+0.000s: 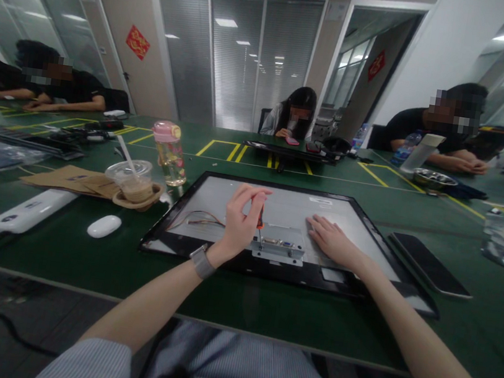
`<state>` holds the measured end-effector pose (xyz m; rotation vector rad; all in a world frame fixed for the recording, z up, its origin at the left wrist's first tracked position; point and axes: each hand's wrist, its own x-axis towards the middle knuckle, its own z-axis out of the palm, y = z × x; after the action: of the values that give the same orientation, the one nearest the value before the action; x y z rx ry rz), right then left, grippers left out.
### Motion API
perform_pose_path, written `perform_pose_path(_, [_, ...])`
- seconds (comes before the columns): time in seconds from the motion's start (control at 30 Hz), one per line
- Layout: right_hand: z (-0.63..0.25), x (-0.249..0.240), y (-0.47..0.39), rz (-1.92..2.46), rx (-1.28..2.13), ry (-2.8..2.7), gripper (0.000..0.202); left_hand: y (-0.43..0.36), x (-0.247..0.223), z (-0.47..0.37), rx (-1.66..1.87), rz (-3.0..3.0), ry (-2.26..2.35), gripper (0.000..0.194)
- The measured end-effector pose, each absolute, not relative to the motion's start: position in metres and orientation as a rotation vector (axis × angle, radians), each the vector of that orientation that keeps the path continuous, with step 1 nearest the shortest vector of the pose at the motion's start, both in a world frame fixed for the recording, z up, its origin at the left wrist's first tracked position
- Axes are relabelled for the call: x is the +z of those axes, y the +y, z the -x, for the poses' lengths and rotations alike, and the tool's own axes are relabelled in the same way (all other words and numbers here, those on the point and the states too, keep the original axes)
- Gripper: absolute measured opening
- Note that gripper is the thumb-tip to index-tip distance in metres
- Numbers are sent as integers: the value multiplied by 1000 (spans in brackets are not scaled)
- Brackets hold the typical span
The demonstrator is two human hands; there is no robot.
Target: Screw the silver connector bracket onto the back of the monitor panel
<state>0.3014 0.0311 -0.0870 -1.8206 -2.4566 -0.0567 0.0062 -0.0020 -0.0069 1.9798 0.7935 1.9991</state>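
A monitor panel (205, 256) with a black frame and a bare grey metal back lies flat on the green table in front of me. My left hand (243, 216) is closed around a screwdriver (261, 218) with a red and black handle. Its shaft points down at a metal bracket (278, 254) with video ports near the panel's front edge. Thin coloured wires (203, 218) run across the back, left of the bracket. My right hand (331, 241) rests flat on the grey metal, fingers spread, holding nothing.
Left of the panel are a white mouse (104, 226), a white power strip (30, 212), an iced drink cup (134, 180) and a pink-lided bottle (170, 154). On the right lie a dark phone-like slab (429, 264) and a clear plastic bottle (496, 236). Several people sit across the table.
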Motion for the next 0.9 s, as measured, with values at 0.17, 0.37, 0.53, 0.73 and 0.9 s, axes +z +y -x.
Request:
perform_pose_path(0.17, [-301,-87,32,1803,-71,-2467,60,0,-7,-7,2034,-1940,853,39])
perform_pose_path(0.37, [-301,-87,31,1819,-55,-2460,60,2,-10,-8,1990,-1768,798,34])
perform_pose_path(0.53, [-301,-86,30,1809,-39,-2461,62,3,-11,-9,1887,-1869,772,28])
perform_pose_path(0.73, [-302,-86,30,1803,-56,-2464,61,5,-12,-10,1995,-1951,749,16])
perform_pose_path(0.9, [-300,-85,29,1832,-46,-2461,61,5,-10,-9,1925,-1932,778,20])
